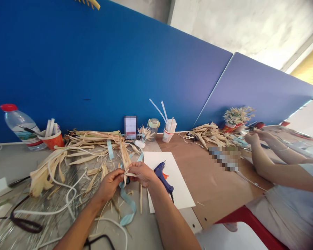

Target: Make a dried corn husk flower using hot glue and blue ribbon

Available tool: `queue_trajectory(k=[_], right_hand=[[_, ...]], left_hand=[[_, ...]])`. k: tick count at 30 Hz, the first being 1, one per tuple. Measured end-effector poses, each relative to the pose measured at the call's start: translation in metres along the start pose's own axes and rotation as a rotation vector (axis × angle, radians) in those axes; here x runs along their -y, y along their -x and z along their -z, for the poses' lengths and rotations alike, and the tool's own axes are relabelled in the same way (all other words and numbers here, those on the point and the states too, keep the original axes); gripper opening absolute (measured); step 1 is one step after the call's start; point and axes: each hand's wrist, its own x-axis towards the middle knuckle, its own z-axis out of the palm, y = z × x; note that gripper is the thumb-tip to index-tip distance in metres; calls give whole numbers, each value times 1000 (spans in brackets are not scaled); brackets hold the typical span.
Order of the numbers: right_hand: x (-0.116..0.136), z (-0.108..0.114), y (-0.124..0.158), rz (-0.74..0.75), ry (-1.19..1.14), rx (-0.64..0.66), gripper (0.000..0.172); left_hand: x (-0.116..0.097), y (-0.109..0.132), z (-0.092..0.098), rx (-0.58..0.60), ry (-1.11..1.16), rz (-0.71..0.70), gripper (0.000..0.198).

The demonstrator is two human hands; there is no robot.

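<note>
Both hands meet over the desk around a dried corn husk (125, 155), whose long pale strip points up and away. My left hand (112, 184) pinches its lower end between thumb and fingers. From the other side my right hand (142, 173) is closed on the same piece, with a narrow strip crossing between the hands. Just below hangs or lies a light blue ribbon (129, 205), curling across the desk. To the right, a blue glue gun (163, 177) rests on a white sheet (181, 198). The exact finger contact is partly hidden.
Loose husks (88, 137), white cable (67, 194) and clear plastic wrap cover the left side. A water bottle (24, 130), an orange cup (53, 140), a phone (130, 127), a jar (153, 129) and a white cup (168, 133) line the blue partition. A co-worker's arms (276, 152) are at right.
</note>
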Motion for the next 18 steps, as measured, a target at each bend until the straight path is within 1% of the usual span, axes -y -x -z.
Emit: queue_trajectory(k=[4,6,8,11,15,18], right_hand=[[-3,1,-1,33,-35,29,15],[-3,2,-1,40,-115,67,18],[-2,3,-1,40,-214,70,22],[1,4,-2,69,-328,-26,24],[6,8,-4,138,-421,-162,22],[8,10,-5,203,-437,-252,20]], left_hand=[[-3,0,-1,-17,32,24,22],[-4,0,-3,-58,74,40,23],[-4,0,-3,-120,118,57,24],[-2,0,-1,-218,147,64,26],[2,-2,5,-337,148,14,24],[7,-4,8,-378,175,-8,24]])
